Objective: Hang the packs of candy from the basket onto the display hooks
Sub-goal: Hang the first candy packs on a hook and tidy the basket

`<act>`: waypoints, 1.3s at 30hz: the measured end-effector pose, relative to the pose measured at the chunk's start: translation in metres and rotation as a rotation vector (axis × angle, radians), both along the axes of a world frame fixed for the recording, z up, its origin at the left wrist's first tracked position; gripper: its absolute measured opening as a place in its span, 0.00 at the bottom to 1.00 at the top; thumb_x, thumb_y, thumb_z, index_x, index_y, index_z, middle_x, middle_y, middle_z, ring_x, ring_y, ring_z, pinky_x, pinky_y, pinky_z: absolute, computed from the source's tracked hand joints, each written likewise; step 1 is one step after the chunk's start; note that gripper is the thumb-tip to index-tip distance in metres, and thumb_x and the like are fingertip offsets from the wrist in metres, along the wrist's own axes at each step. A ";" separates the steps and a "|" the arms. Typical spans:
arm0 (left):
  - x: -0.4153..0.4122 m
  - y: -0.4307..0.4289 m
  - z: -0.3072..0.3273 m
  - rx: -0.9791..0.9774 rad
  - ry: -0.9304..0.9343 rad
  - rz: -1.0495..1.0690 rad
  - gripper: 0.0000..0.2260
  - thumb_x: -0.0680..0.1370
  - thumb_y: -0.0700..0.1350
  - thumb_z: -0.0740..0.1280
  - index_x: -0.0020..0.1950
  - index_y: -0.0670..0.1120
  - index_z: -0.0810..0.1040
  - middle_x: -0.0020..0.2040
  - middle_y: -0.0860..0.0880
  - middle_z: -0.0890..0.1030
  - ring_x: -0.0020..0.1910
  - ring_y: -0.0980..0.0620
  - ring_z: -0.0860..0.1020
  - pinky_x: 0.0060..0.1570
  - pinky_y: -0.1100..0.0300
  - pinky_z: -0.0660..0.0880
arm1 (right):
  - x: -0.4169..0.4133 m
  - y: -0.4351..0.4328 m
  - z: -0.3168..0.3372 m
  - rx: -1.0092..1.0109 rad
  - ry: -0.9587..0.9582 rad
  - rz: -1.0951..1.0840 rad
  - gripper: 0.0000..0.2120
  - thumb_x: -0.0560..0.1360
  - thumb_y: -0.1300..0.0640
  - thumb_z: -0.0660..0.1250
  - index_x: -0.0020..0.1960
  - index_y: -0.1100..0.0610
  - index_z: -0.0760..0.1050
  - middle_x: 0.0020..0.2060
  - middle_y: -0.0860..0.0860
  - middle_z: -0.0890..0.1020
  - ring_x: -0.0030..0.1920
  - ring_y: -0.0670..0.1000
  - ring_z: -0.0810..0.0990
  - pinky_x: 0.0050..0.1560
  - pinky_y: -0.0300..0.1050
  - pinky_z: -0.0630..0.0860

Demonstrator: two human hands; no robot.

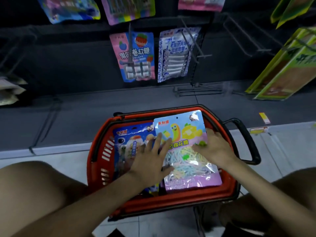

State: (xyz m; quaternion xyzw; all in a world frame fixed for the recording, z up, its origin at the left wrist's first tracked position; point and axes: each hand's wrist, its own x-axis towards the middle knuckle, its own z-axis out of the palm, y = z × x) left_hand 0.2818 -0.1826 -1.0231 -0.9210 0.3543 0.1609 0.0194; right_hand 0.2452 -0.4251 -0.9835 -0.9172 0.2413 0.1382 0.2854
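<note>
A red shopping basket [95,156] with black handles sits on the floor between my knees. On top in it lies a pastel marshmallow candy pack [181,132], its hang hole pointing away from me. My left hand [150,159] lies flat with spread fingers across the pack's left edge and a blue candy pack [126,142] beneath. My right hand [212,147] holds the top pack's right edge, fingers curled over it. On the dark display above, a pink-blue pack [136,55] and a white-blue pack [176,53] hang on hooks. An empty hook [189,40] juts out beside them.
More packs hang along the top: blue [68,9], pink [128,9] and pink [200,4]. Green-yellow bags [287,65] hang at the right, pale bags [10,88] at the left. Bare wire hooks [246,38] stick out right of the packs. A low dark shelf ledge [119,100] runs behind the basket.
</note>
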 end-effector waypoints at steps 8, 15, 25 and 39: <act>-0.002 -0.008 0.008 -0.278 0.101 0.116 0.34 0.83 0.59 0.62 0.84 0.57 0.49 0.84 0.48 0.45 0.67 0.45 0.76 0.63 0.50 0.74 | -0.003 0.004 0.002 -0.007 -0.115 -0.095 0.29 0.66 0.46 0.83 0.56 0.55 0.69 0.53 0.52 0.79 0.52 0.58 0.80 0.44 0.49 0.72; 0.000 -0.014 0.018 -0.804 0.358 0.526 0.29 0.80 0.45 0.74 0.77 0.59 0.65 0.73 0.53 0.63 0.51 0.77 0.72 0.54 0.76 0.73 | -0.006 0.006 0.003 0.531 -0.213 -0.215 0.21 0.65 0.65 0.83 0.53 0.52 0.80 0.46 0.47 0.88 0.47 0.49 0.87 0.48 0.45 0.83; 0.031 -0.003 0.061 -1.250 1.034 1.030 0.37 0.68 0.70 0.75 0.75 0.58 0.75 0.67 0.49 0.82 0.63 0.46 0.83 0.63 0.41 0.79 | -0.004 0.009 0.042 1.041 -0.410 -0.308 0.17 0.73 0.67 0.76 0.61 0.62 0.80 0.48 0.56 0.88 0.48 0.52 0.87 0.44 0.39 0.81; 0.022 0.008 0.096 -1.288 0.845 0.785 0.21 0.67 0.48 0.84 0.54 0.38 0.85 0.51 0.37 0.87 0.50 0.35 0.86 0.45 0.51 0.79 | 0.015 0.030 0.081 1.131 -0.446 -0.222 0.25 0.66 0.50 0.80 0.60 0.59 0.82 0.55 0.56 0.87 0.58 0.59 0.86 0.58 0.56 0.83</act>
